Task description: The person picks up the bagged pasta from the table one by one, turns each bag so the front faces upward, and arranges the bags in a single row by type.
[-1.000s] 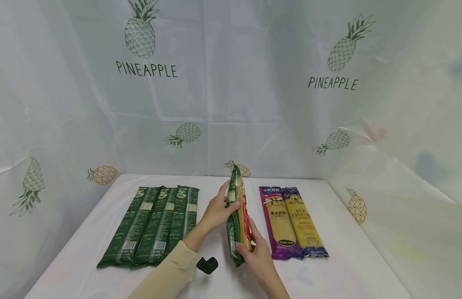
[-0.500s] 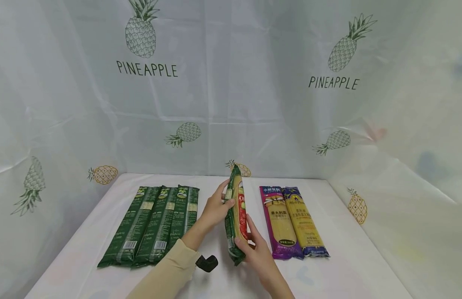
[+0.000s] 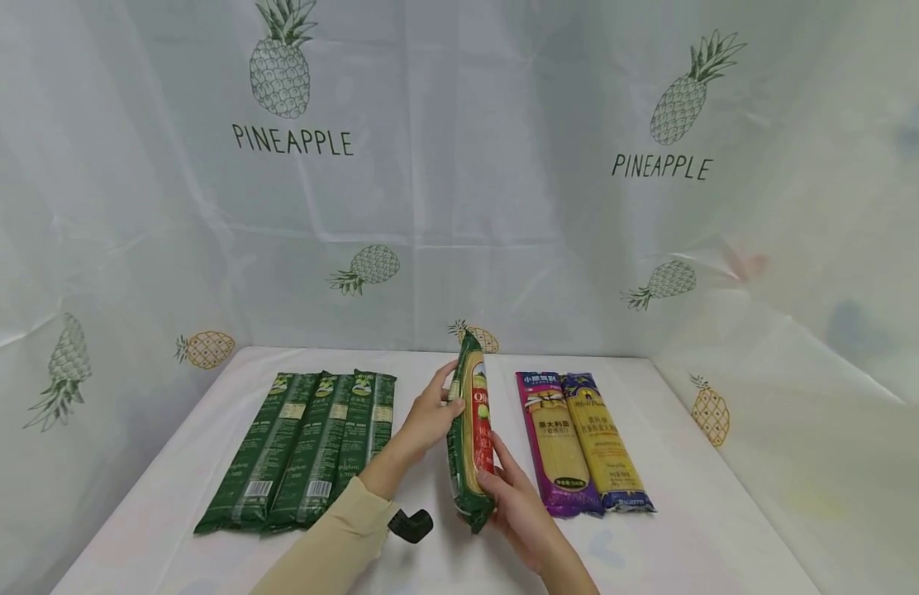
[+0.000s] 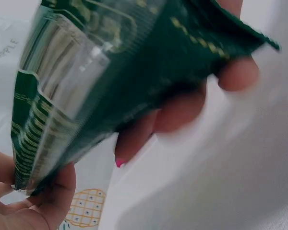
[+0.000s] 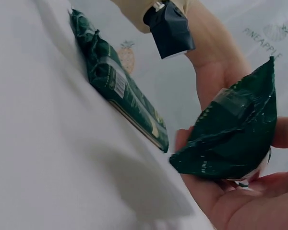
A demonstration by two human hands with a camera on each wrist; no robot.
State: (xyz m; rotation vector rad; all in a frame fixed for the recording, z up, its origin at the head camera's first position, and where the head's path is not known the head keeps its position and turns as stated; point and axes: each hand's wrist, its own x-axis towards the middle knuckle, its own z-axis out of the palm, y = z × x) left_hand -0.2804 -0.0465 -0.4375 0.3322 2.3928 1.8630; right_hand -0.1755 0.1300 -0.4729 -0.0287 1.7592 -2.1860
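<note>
Above the middle of the table, both hands hold a green spaghetti pack [image 3: 471, 438] with a red label on its front. It is tilted, with the far end higher in the head view. My left hand [image 3: 427, 420] grips its upper left side. At the lower right, my right hand [image 3: 521, 506] grips the near end, thumb on the front. The left wrist view shows the pack's green back [image 4: 125, 62] and the left fingers [image 4: 57, 196] curled at one edge. In the right wrist view, the folded green end [image 5: 235, 129] sits among the right hand's fingers.
Several green spaghetti packs [image 3: 303, 450] lie side by side on the left of the white table [image 3: 437, 570]. On the right lie a purple pasta pack [image 3: 564, 446] and a blue-and-yellow one [image 3: 607, 446]. A black wrist device [image 3: 411, 525] shows by the left sleeve. Pineapple-print curtain [image 3: 489, 207] surrounds the table.
The held spaghetti pack has rotated about its length, so its red-labelled front now faces the head camera more. My right hand has turned with it; the packs on the table stay put.
</note>
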